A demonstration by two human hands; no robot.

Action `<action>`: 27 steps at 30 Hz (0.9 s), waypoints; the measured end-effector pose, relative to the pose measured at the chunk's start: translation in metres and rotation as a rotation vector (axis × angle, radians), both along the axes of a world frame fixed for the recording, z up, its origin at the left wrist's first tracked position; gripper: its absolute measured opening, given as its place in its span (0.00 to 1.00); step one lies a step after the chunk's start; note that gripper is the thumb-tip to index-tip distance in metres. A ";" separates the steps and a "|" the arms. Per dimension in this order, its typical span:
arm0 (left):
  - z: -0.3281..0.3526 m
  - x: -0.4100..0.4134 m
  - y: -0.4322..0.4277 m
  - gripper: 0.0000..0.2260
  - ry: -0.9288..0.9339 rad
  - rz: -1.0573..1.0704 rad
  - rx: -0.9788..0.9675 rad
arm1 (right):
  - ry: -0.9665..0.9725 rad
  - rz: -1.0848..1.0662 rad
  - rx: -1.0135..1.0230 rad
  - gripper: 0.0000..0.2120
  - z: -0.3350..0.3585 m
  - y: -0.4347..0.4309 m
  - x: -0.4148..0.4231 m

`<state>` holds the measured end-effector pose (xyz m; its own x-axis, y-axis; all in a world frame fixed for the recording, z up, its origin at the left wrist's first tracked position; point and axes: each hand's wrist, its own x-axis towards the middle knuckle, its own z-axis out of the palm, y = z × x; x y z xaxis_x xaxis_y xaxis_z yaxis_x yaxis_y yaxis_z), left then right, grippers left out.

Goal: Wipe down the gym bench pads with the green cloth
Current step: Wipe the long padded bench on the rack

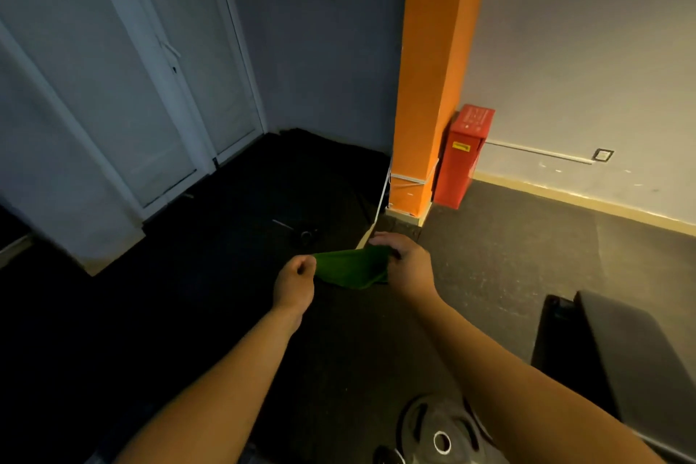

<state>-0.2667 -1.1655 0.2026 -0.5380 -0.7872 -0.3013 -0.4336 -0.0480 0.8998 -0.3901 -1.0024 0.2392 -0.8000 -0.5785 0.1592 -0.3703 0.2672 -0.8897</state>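
Dark rubber gym floor [527, 275]: fills the lower half of the view, darker on the left side. White-framed glazed double doors [132, 87]: upper left, closed, meeting the floor. Pale plastered wall [583, 49]: upper right, with a light skirting strip along its foot. Orange square pillar [433, 68]: centre, floor to top of view, a white cord [408, 181] wrapped round its base. Black padded gym bench [632, 350]: lower right, partly cut by the frame edge, well apart from both hands and untouched. Red upright rectangular box [463, 158]: standing on the floor just beside the pillar, against the wall, with a yellow label on its side. Black round weight plate [433, 429]: flat on the floor at the bottom edge, near the bench. Right hand [405, 262]: raised in mid-air, fingers [384, 239] curled over the right edge of the cloth. Left hand [295, 284]: level with it, fingers [305, 267] curled tight, pinching the left edge. Green soft cloth [348, 269]: held between the two hands above the floor, sagging in the middle. Small square wall socket [602, 154]: low on the wall, right.
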 end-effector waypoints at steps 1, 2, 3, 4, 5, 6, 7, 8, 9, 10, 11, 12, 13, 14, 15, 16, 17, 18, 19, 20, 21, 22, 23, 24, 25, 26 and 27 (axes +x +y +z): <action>0.004 -0.019 -0.008 0.10 0.002 0.019 -0.015 | 0.010 0.017 0.005 0.21 0.003 -0.007 -0.020; 0.006 -0.036 -0.016 0.10 0.011 0.036 -0.020 | 0.013 0.022 0.010 0.20 0.006 -0.014 -0.038; 0.009 -0.049 -0.022 0.11 0.012 0.045 -0.030 | 0.007 0.018 0.020 0.19 0.007 -0.021 -0.050; 0.008 -0.065 -0.029 0.11 0.007 0.060 -0.037 | -0.010 0.017 0.034 0.18 0.005 -0.030 -0.067; 0.008 -0.076 -0.035 0.12 -0.008 0.068 -0.055 | -0.016 0.018 0.054 0.18 0.003 -0.038 -0.078; 0.006 -0.086 -0.042 0.12 -0.028 0.068 -0.069 | -0.020 0.026 0.072 0.18 -0.001 -0.048 -0.090; 0.006 -0.097 -0.051 0.13 -0.048 0.074 -0.075 | -0.032 0.035 0.087 0.18 -0.004 -0.059 -0.103; 0.005 -0.107 -0.062 0.13 -0.071 0.086 -0.072 | -0.046 0.043 0.097 0.18 -0.007 -0.070 -0.114; 0.003 -0.119 -0.075 0.13 -0.078 0.101 -0.051 | -0.069 0.050 0.103 0.18 -0.009 -0.085 -0.127; 0.000 -0.125 -0.084 0.13 -0.075 0.112 -0.029 | -0.086 0.054 0.115 0.17 -0.009 -0.094 -0.134; -0.004 -0.137 -0.100 0.13 -0.070 0.130 -0.002 | -0.105 0.064 0.126 0.17 -0.012 -0.113 -0.146; -0.009 -0.145 -0.112 0.12 -0.063 0.143 0.023 | -0.107 0.075 0.139 0.17 -0.012 -0.127 -0.155; -0.012 -0.153 -0.124 0.12 -0.049 0.159 0.055 | -0.099 0.090 0.144 0.17 -0.012 -0.140 -0.165; -0.016 -0.164 -0.141 0.11 -0.024 0.178 0.095 | -0.094 0.108 0.144 0.17 -0.014 -0.159 -0.178; -0.019 -0.174 -0.157 0.10 0.003 0.190 0.132 | -0.089 0.129 0.144 0.17 -0.016 -0.177 -0.191; -0.022 -0.184 -0.176 0.08 0.030 0.187 0.154 | -0.095 0.140 0.146 0.18 -0.016 -0.196 -0.204; -0.023 -0.192 -0.192 0.08 0.049 0.177 0.160 | -0.093 0.145 0.154 0.18 -0.018 -0.213 -0.217; -0.029 -0.205 -0.218 0.09 0.063 0.179 0.159 | -0.091 0.148 0.165 0.18 -0.023 -0.241 -0.235; -0.029 -0.213 -0.236 0.10 0.068 0.175 0.143 | -0.074 0.148 0.175 0.18 -0.026 -0.259 -0.249; -0.030 -0.226 -0.263 0.11 0.067 0.183 0.121 | -0.060 0.151 0.180 0.18 -0.029 -0.288 -0.266; -0.025 -0.231 -0.277 0.13 0.052 0.174 0.083 | -0.041 0.158 0.183 0.18 -0.030 -0.303 -0.275; -0.023 -0.241 -0.303 0.14 0.040 0.163 0.042 | -0.008 0.183 0.192 0.19 -0.030 -0.331 -0.291; -0.017 -0.247 -0.324 0.14 0.015 0.139 0.010 | 0.012 0.207 0.210 0.18 -0.030 -0.356 -0.303; -0.012 -0.251 -0.342 0.15 -0.003 0.109 -0.007 | 0.038 0.237 0.238 0.18 -0.028 -0.379 -0.314; -0.007 -0.255 -0.361 0.16 -0.021 0.065 -0.029 | 0.055 0.271 0.255 0.18 -0.024 -0.402 -0.324; -0.001 -0.257 -0.372 0.17 -0.043 0.021 -0.051 | 0.078 0.311 0.280 0.19 -0.021 -0.417 -0.332; 0.006 -0.264 -0.394 0.18 -0.093 -0.015 -0.086 | 0.082 0.355 0.302 0.21 -0.017 -0.442 -0.344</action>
<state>-0.5308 -1.5591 0.2083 -0.5227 -0.8043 -0.2826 -0.5158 0.0344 0.8560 -0.7340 -1.4441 0.2221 -0.5366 -0.8438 -0.0042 -0.5510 0.3542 -0.7556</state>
